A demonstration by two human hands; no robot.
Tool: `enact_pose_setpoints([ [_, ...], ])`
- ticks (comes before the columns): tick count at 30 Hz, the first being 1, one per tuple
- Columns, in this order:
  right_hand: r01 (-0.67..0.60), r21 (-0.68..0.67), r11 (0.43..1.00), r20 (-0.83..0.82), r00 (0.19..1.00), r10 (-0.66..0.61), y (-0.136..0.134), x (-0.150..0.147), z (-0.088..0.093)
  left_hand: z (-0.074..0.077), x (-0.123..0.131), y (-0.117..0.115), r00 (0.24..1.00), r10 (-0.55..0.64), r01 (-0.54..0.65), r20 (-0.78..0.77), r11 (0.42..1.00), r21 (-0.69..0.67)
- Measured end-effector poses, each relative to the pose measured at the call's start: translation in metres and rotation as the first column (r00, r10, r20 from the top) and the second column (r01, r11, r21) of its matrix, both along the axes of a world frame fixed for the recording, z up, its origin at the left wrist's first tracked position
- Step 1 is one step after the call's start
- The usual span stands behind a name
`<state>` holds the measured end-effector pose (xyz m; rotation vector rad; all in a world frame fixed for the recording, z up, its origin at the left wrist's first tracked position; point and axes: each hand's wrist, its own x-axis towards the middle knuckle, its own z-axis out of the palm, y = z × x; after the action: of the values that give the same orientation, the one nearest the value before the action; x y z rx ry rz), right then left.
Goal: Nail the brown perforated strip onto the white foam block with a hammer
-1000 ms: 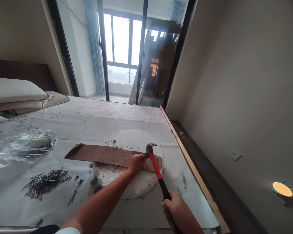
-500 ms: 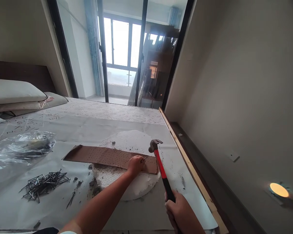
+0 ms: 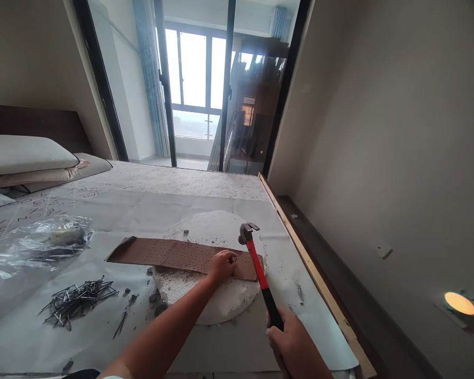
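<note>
The left forearm (image 3: pixel 169 326) is seen bare up to a white sleeve edge (image 3: pixel 111 376) at the bottom border, where a dark strip of clothing (image 3: pixel 79 373) is glimpsed. The right grip (image 3: pixel 296 345) and left grip (image 3: pixel 221 266) are uncovered.

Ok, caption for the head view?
Left hand steadies a nail on perforated brown strip; right hand holds red-handled hammer above.

Bed cover (image 3: pixel 161 202) bare btw foam disc (image 3: pixel 217 300) & far edge: free lane. Near-left corner: nail pile (image 3: pixel 77 301) & plastic bag (image 3: pixel 39 245) block. Right edge: narrow strip btw disc & wooden rail (image 3: pixel 312 269), hammer (image 3: pixel 260 276) slanting over it. Far-left corner: pillows (image 3: pixel 23 155).
</note>
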<state>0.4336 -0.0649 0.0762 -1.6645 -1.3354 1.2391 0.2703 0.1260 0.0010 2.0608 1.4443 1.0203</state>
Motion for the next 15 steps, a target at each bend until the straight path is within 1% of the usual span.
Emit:
enact_pose_setpoints([
  [2,-0.019,-0.059,0.998,-0.010,1.000,0.019,0.005,-0.004,-0.006,0.005,-0.004,0.001,0.982,0.029,-0.022,0.185,0.999,-0.038],
  [4,-0.048,-0.145,0.988,-0.020,0.999,0.045,0.011,-0.008,-0.012,0.013,-0.009,0.000,0.931,0.066,-0.045,0.358,0.997,-0.067],
  [6,-0.055,-0.190,0.980,-0.044,0.998,0.048,0.015,-0.011,-0.017,0.025,-0.014,-0.006,0.886,0.081,-0.055,0.457,0.996,-0.071],
  [7,-0.051,-0.179,0.982,-0.060,0.997,0.041,0.016,-0.011,-0.019,0.032,-0.018,-0.012,0.876,0.082,-0.056,0.475,0.996,-0.069],
  [9,-0.033,-0.114,0.993,-0.076,0.997,0.025,0.014,-0.011,-0.022,0.044,-0.030,-0.029,0.881,0.080,-0.054,0.466,0.996,-0.069],
  [11,-0.023,-0.072,0.997,-0.086,0.996,0.017,0.010,-0.010,-0.024,0.053,-0.052,-0.052,0.897,0.095,-0.074,0.431,0.995,-0.065],
  [13,-0.037,-0.086,0.996,-0.138,0.990,0.025,0.006,-0.009,-0.025,0.056,-0.085,-0.078,0.913,0.140,-0.133,0.382,0.990,-0.046],
  [15,-0.051,-0.124,0.991,-0.234,0.972,0.020,0.004,-0.008,-0.028,0.053,-0.128,-0.103,0.921,0.225,-0.226,0.319,0.974,-0.034],
])
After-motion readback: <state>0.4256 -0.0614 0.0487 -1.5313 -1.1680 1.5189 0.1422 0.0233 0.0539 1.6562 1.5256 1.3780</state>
